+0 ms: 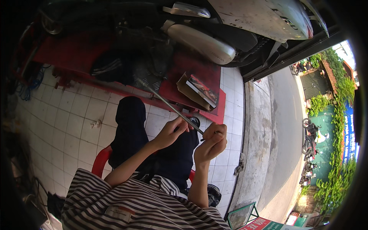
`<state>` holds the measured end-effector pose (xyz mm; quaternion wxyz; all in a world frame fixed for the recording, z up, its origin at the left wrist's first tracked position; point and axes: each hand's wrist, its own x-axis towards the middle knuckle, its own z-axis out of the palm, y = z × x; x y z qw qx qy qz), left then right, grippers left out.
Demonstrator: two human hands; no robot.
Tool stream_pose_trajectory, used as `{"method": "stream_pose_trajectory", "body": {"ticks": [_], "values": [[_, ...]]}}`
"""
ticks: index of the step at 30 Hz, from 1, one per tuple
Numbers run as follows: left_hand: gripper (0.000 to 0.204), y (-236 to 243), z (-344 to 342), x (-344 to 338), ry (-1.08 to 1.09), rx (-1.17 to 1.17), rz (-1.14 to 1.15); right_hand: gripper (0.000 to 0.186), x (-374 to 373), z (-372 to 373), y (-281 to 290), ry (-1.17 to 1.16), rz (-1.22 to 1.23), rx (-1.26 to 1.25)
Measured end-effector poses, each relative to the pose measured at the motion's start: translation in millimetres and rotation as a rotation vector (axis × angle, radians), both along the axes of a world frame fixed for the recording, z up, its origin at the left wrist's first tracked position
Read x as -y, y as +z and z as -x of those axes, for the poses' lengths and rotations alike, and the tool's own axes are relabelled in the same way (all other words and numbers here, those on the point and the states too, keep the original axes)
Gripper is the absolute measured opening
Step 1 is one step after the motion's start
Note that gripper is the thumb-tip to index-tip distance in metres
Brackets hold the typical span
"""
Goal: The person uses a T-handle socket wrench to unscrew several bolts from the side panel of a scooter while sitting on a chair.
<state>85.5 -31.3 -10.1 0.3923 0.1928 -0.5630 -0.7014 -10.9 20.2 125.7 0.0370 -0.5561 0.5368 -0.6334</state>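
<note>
My left hand (174,132) pinches a long, thin metal rod (168,104) a little way up from its near end. My right hand (213,142) is closed in a fist around that near end, where a small dark piece sticks out beside the fingers. The rod slants away to the upper left, its far tip over the edge of a red metal platform (184,63). On the platform, just beyond my hands, lies an opened cardboard box (201,92) with a printed picture. Both hands are above my dark-trousered legs.
A motorcycle with a silver exhaust cover (201,42) stands on the platform. I sit on a red chair (101,161) over a white tiled floor (92,126). To the right, past the floor's edge, run a concrete strip and a street (285,111) with parked motorbikes (306,140).
</note>
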Motion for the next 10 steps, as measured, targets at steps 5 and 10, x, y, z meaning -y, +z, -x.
{"method": "stream_pose_trajectory", "body": {"ticks": [5, 10], "values": [[0.058, -6, -78, -51, 0.078, 0.079, -0.012, 0.047, -78, 3, -22, 0.003, -0.038, 0.608], [0.102, 52, -118, -86, -0.254, 0.176, 0.233, 0.044, -114, -3, -25, 0.152, -0.11, 0.929]]}}
